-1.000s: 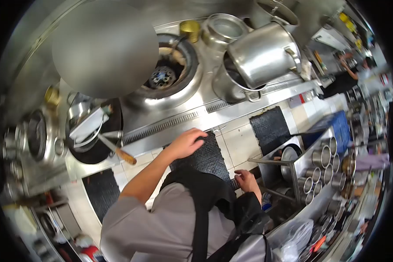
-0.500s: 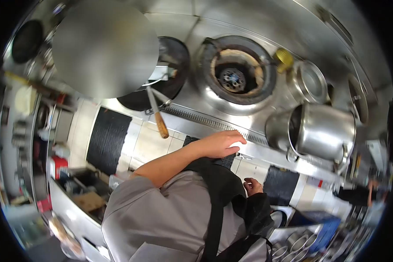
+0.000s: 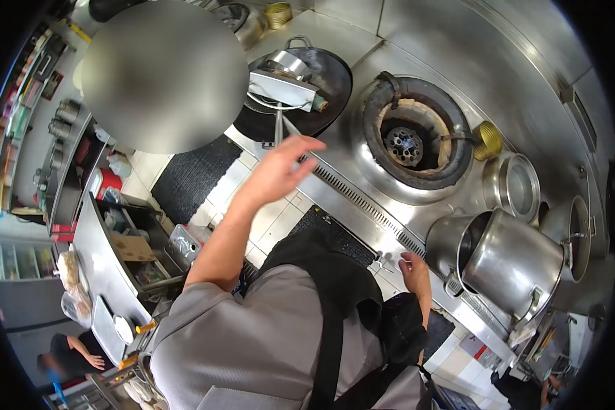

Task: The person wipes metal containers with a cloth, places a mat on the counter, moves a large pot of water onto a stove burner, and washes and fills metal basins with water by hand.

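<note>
My left hand (image 3: 280, 169) is over the front edge of the steel range, just below a black wok (image 3: 335, 78). Its fingers are apart, and nothing shows between them. Metal utensil handles (image 3: 279, 126) run from the wok down to this hand, which hides their lower ends; no grip on them is visible. In the wok lie a metal pot (image 3: 287, 63) and a white-edged, box-like metal piece (image 3: 283, 90). My right hand (image 3: 415, 272) hangs near the range's front edge, left of a steel pot (image 3: 444, 242), fingers loosely bent and apart, holding nothing visible.
A round burner (image 3: 417, 184) sits right of the wok. Beyond it stand a yellow tin (image 3: 487, 140), a lidded pot (image 3: 516, 188) and a large tilted pot (image 3: 516, 263). Black mats (image 3: 188, 171) lie on the tiles. A person's hand (image 3: 94, 361) shows at lower left. A blurred disc covers the upper left.
The view has turned left, shifting the range rightward. My left hand has moved from the counter edge before the burner to beside the wok. My right hand is now nearer the range edge.
</note>
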The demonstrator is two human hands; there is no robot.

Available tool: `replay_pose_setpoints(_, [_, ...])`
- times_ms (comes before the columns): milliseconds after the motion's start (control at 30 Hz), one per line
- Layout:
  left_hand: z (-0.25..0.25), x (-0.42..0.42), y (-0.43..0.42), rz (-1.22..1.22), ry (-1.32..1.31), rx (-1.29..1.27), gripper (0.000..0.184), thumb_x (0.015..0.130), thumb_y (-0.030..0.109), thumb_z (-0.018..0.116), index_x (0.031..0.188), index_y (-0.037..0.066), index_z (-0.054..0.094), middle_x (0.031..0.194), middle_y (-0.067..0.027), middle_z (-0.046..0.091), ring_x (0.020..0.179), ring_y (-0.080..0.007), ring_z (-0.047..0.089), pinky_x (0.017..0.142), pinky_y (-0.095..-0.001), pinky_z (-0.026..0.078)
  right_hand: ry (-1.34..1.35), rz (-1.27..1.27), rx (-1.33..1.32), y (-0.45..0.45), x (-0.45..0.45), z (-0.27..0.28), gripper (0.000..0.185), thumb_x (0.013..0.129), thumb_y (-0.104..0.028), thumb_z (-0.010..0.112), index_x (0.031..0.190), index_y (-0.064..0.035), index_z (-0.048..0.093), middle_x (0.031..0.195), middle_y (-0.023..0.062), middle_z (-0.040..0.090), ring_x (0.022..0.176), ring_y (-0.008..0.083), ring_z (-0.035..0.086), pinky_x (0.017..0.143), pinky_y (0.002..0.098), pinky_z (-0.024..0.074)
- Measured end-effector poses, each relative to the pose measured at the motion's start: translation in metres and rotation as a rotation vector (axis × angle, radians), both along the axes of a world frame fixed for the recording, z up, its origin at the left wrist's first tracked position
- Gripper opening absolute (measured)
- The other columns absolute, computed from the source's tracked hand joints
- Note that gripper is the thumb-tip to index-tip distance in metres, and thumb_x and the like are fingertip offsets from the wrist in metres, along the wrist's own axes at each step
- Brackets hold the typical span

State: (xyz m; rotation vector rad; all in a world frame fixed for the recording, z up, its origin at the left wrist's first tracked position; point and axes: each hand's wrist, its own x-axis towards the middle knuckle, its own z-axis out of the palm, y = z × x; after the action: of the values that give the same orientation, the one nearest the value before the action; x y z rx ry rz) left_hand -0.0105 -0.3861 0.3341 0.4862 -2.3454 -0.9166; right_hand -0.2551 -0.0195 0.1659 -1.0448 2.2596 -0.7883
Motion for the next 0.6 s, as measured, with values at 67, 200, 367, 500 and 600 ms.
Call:
replay_pose_setpoints(67, [-0.003, 0.027, -0.021, 0.187, 0.025, 0.024, 0.026, 0.09, 0.004, 0.066, 0.115, 0.005, 0.066, 0.108, -0.0119, 0.067, 0.095, -0.0259, 0.067, 0.082, -0.0339, 0.054, -0.026, 0.061, 0.011, -0.014, 0.007, -0.013, 0.025, 0.088, -0.014, 0.069, 0.109, -0.0002, 0.069, 0.105, 0.0194, 0.07, 0.086, 0.0326, 0.07, 0.079, 0.0401, 0.0552])
replay_pose_setpoints(200, [-0.019, 0.08, -0.082, 0.537, 0.001, 0.01, 0.023, 0.091, 0.004, 0.063, 0.114, 0.002, 0.067, 0.098, -0.0122, 0.07, 0.085, -0.0217, 0.07, 0.074, -0.0339, 0.056, -0.072, 0.153, 0.017, -0.046, 0.036, -0.02, 0.025, 0.088, -0.015, 0.069, 0.109, -0.0015, 0.069, 0.105, 0.0195, 0.069, 0.089, 0.0332, 0.069, 0.081, 0.0404, 0.0552])
replay_pose_setpoints(367, [-0.064, 0.129, -0.155, 0.696, -0.066, -0.017, 0.025, 0.091, 0.008, 0.065, 0.115, 0.001, 0.066, 0.1, -0.0101, 0.07, 0.083, -0.0183, 0.067, 0.077, -0.0313, 0.054, -0.055, 0.119, -0.026, -0.085, 0.071, -0.023, 0.023, 0.088, -0.014, 0.069, 0.108, -0.0021, 0.07, 0.101, 0.0188, 0.07, 0.086, 0.0323, 0.068, 0.078, 0.0397, 0.0545])
replay_pose_setpoints(500, [-0.127, 0.138, -0.204, 0.54, -0.147, -0.056, 0.021, 0.082, 0.011, 0.076, 0.096, 0.002, 0.064, 0.087, -0.0099, 0.063, 0.074, -0.0208, 0.063, 0.069, -0.0339, 0.053, -0.027, 0.02, 0.115, -0.118, 0.106, -0.033, 0.024, 0.089, -0.013, 0.067, 0.109, 0.0012, 0.069, 0.103, 0.0205, 0.07, 0.087, 0.0313, 0.07, 0.079, 0.0384, 0.0554])
replay_pose_setpoints(600, [-0.15, 0.135, -0.232, 0.369, -0.203, 0.017, 0.022, 0.081, 0.015, 0.077, 0.094, 0.005, 0.062, 0.089, -0.0089, 0.061, 0.076, -0.0239, 0.061, 0.071, -0.0362, 0.052, -0.108, -0.121, 0.083, -0.156, 0.149, -0.026, 0.024, 0.091, -0.012, 0.067, 0.11, 0.0018, 0.068, 0.102, 0.0185, 0.07, 0.089, 0.0282, 0.071, 0.08, 0.0357, 0.0559])
